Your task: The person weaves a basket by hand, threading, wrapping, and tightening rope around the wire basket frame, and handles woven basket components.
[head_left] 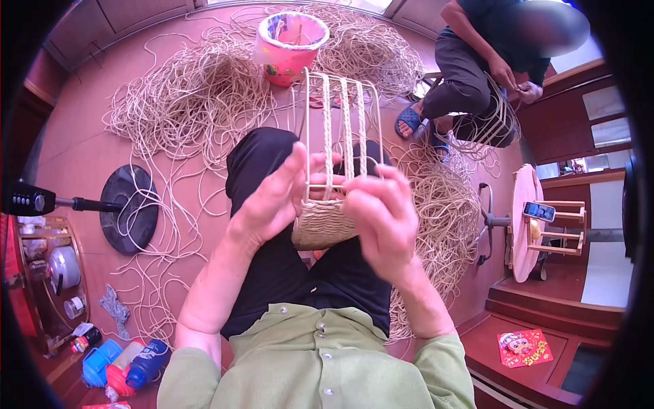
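Observation:
A partly woven basket [319, 223] rests on the lap, its lower part covered in tight tan cord weave. Above the weave stands its bare metal frame [308, 129], crossed by several braided cord strips [347, 129]. My left hand [272, 201] holds the basket's left side, thumb raised and other fingers reaching behind the frame and strips. At the right edge of the weave, my right hand [385, 218] has its fingers bent and pinched on a thin cord beside the strips. The right hand is slightly blurred, and its fingertips are partly hidden.
Big heaps of loose cord [194, 95] cover the floor left, behind and right [443, 211]. A pink bin [289, 58] stands ahead. At upper right a seated person [470, 68] handles cord. A black round stand base [129, 208] and bottles [146, 361] lie left; a pink round stool [523, 238] is right.

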`<state>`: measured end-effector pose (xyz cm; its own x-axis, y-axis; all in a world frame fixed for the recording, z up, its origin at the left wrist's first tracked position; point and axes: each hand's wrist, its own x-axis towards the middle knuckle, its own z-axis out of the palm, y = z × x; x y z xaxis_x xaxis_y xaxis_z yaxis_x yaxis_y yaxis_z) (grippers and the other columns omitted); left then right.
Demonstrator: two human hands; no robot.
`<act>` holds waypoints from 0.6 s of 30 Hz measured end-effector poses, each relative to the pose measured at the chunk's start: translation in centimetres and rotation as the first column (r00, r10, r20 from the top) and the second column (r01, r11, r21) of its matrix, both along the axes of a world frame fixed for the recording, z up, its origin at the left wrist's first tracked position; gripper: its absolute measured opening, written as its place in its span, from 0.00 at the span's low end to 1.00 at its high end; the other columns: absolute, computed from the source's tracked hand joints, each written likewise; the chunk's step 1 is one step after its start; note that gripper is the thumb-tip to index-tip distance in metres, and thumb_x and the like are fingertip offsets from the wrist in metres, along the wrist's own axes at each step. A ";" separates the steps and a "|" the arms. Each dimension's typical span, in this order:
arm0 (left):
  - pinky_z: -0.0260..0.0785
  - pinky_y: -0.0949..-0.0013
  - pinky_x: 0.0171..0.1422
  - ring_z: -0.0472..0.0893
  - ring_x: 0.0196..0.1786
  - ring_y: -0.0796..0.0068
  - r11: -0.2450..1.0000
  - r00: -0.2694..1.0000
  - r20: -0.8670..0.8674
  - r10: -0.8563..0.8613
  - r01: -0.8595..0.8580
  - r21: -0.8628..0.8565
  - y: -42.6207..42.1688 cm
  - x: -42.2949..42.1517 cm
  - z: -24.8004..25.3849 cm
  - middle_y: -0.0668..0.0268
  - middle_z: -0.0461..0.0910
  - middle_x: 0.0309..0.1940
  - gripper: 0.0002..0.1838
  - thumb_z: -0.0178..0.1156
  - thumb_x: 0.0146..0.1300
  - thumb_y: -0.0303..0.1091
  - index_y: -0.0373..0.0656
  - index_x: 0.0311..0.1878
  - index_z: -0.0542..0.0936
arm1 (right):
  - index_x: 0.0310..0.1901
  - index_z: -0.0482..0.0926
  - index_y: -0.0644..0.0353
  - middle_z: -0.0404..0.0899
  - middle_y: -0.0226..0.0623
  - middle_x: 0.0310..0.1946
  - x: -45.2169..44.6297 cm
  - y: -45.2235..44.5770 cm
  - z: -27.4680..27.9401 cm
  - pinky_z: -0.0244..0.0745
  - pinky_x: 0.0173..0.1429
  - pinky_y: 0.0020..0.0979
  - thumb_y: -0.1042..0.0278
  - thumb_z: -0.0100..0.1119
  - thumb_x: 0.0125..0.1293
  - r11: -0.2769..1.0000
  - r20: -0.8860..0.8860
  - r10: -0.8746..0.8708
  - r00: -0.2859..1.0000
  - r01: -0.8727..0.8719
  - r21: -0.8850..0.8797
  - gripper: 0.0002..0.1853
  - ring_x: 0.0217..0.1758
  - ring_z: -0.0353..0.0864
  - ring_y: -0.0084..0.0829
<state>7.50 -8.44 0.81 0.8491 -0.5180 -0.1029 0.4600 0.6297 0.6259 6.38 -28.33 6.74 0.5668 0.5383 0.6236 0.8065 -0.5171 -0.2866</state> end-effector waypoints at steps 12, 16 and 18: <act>0.71 0.61 0.71 0.82 0.62 0.65 0.991 0.990 -0.041 0.132 -0.132 -0.004 -0.3 -2.8 -1.2 0.50 0.82 0.59 0.45 0.47 0.74 0.70 0.32 0.71 0.67 | 0.47 0.82 0.63 0.81 0.40 0.43 -0.4 0.5 -2.1 0.80 0.43 0.36 0.79 0.64 0.52 0.988 -0.003 -0.124 0.992 0.123 -0.097 0.17 0.43 0.83 0.39; 0.70 0.62 0.72 0.82 0.63 0.64 0.973 0.973 -0.065 0.222 -0.225 -0.052 0.1 -2.9 -2.6 0.50 0.83 0.58 0.44 0.43 0.77 0.68 0.32 0.72 0.67 | 0.51 0.80 0.64 0.81 0.43 0.46 -0.5 1.4 -2.4 0.81 0.49 0.40 0.81 0.62 0.53 0.997 0.016 -0.066 0.998 0.067 -0.048 0.20 0.45 0.83 0.43; 0.70 0.60 0.72 0.82 0.63 0.63 0.958 0.960 -0.043 0.277 -0.279 -0.062 0.4 -3.3 -2.8 0.49 0.83 0.57 0.43 0.43 0.77 0.67 0.33 0.74 0.64 | 0.51 0.80 0.64 0.82 0.44 0.47 -1.1 1.2 -2.3 0.81 0.52 0.40 0.80 0.63 0.60 0.994 -0.055 -0.098 0.994 0.101 0.039 0.16 0.49 0.83 0.44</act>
